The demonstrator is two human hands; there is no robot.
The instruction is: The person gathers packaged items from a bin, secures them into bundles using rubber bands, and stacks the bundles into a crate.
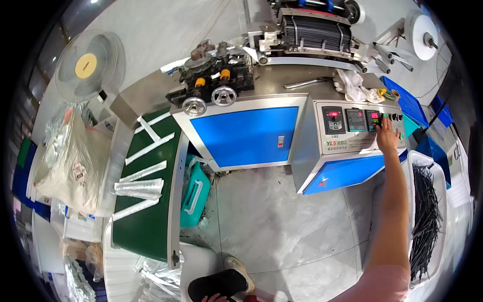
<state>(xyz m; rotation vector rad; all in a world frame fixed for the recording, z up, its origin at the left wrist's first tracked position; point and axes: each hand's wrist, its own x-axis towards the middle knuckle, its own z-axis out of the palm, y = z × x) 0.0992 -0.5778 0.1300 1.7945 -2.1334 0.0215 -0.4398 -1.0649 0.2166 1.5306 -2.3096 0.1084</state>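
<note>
I see the control panel (pixel 354 138) at the cabinet's (pixel 241 137) right end, long axis left to right, face toward the camera. Right hand (pixel 387 137): fingers extended at the panel's knobs (pixel 394 117). Left hand (pixel 215 298): well apart, cropped low; I cannot tell its grip.

We see a pale pink sleeve (pixel 380 289) at the lower edge, ending high enough to leave the right forearm (pixel 395 206) bare, as is the slim, long-fingered right hand (pixel 387 137). Of the left hand (pixel 215 298) we get only bare fingers, cut off by the frame. Lower down, we find a dark black trouser leg (pixel 209 288) and a cream-beige shoe (pixel 240 272) with a rounded toe, its finer details too small to tell.
</note>
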